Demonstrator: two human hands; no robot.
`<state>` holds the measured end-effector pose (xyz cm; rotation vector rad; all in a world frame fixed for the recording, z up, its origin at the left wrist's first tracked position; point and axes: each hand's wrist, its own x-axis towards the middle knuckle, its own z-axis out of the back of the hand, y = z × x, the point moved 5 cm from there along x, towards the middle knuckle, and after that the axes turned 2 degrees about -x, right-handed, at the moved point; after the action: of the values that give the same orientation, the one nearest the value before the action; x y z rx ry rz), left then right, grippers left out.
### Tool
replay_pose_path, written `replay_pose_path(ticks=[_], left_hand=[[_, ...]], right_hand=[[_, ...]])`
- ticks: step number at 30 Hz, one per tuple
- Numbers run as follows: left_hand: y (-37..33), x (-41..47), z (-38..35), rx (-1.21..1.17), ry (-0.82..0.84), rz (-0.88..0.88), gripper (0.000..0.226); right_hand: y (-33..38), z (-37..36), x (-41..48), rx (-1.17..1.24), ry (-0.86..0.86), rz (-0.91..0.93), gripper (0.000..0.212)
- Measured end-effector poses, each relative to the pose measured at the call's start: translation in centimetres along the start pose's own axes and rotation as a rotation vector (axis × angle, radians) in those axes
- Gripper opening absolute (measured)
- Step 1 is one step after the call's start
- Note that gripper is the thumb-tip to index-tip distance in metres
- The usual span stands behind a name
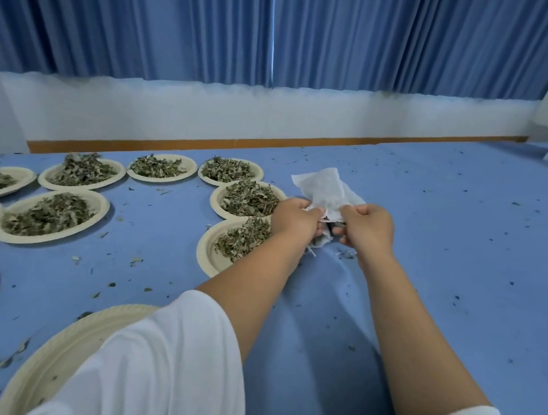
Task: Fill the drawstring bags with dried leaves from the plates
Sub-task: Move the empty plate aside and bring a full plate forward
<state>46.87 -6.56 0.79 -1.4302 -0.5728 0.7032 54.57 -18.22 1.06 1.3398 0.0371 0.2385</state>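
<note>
1. Pinching the white drawstring bag at its near end with both hands: left hand gripping 1 side, right hand gripping the other, apparently spreading the mouth.
2. Holding the bag over the blue counter, long axis pointing away from the hands toward the far wall.
3. Lying just left of the left hand: the nearest plate of dried leaves, probably favouring a left-hand scoop, leaving the right gripping the mouth.

Plates left of bag
</note>
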Motion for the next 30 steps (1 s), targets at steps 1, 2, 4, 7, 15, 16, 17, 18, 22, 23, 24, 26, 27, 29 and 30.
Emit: replay_pose_path(ticks=[1, 2, 4, 7, 15, 16, 17, 18, 22, 23, 24, 26, 27, 29, 30], left_hand=[[0.0, 0.2, -0.2, 0.036, 0.003, -0.005, 0.018], [0.2, 0.5, -0.4, 0.076, 0.003, -0.011, 0.025], [0.4, 0.8, -0.5, 0.147, 0.008, -0.011, 0.031], [0.6, 0.8, -0.3, 0.278, 0.001, -0.035, 0.028], [-0.4, 0.2, 1.1, 0.452, -0.07, -0.189, 0.025], [-0.6, 0.1, 1.2, 0.47, -0.068, -0.202, 0.029], [-0.7, 0.0, 1.2, 0.481, -0.06, -0.21, 0.031], [-0.7, 0.0, 1.1, 0.481, -0.049, -0.216, 0.031], [-1.1, -0.2, 0.9, 0.479, -0.009, -0.221, 0.029], [-1.1, -0.2, 0.7, 0.492, 0.02, -0.218, 0.03], [-1.0, -0.2, 0.4, 0.469, 0.051, -0.205, 0.033], [-0.6, -0.3, -0.1, 0.345, 0.114, -0.131, 0.042], [-0.4, -0.3, -0.4, 0.306, 0.141, -0.096, 0.046], [-0.1, -0.2, -1.0, 0.277, 0.174, -0.052, 0.051], [-0.1, 0.0, -1.3, 0.27, 0.182, -0.04, 0.052]], right_hand=[[0.0, 0.1, 0.2, -0.021, -0.011, 0.014, 0.018], [-0.1, 0.2, 0.3, -0.046, -0.022, 0.031, 0.023], [-0.3, 0.4, 0.5, -0.131, -0.052, 0.064, 0.024], [-0.5, 0.5, 0.3, -0.256, -0.1, 0.11, 0.012], [0.0, -0.6, -0.6, -0.288, -0.062, 0.19, 0.015], [0.1, -0.6, -0.7, -0.299, -0.062, 0.202, 0.015], [0.2, -0.7, -0.9, -0.307, -0.062, 0.215, 0.016], [0.4, -0.7, -1.0, -0.311, -0.064, 0.23, 0.017], [0.7, -0.9, -1.4, -0.314, -0.061, 0.264, 0.023], [0.6, -1.0, -1.4, -0.318, -0.049, 0.266, 0.026], [0.5, -1.2, -1.4, -0.327, -0.035, 0.267, 0.029], [0.2, -1.3, -1.2, -0.347, -0.01, 0.268, 0.033], [0.0, -1.3, -1.1, -0.353, -0.002, 0.264, 0.034], [-0.2, -1.2, -0.8, -0.349, -0.002, 0.244, 0.035], [-0.2, -1.1, -0.6, -0.344, -0.007, 0.233, 0.036]])
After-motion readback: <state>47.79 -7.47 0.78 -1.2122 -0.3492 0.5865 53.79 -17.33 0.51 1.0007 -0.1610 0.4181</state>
